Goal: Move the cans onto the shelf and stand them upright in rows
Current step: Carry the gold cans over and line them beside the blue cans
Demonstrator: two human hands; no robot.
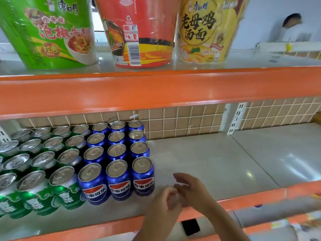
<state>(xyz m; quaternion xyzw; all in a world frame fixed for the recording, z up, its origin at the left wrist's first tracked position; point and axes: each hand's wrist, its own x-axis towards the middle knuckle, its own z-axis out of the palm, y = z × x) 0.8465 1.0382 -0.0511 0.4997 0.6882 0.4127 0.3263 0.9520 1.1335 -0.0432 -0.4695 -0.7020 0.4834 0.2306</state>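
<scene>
Blue cola cans [118, 180] stand upright in three columns on the left part of the grey shelf [217, 164]. Green cans [62, 186] stand in rows to their left. My left hand [163, 206] hovers over the shelf's orange front edge, just right of the front blue can [143, 176], with its fingers loosely curled and nothing in them. My right hand [191, 186] is beside it, a little farther in, fingers relaxed and holding nothing. Neither hand touches a can.
Bare grey shelf surface stretches right of the cans to a white upright bracket [237, 119] and beyond. An orange upper shelf [156, 91] overhangs, carrying green [50, 32], red [139, 32] and yellow [206, 30] noodle cups. A person [291, 26] is in the background, upper right.
</scene>
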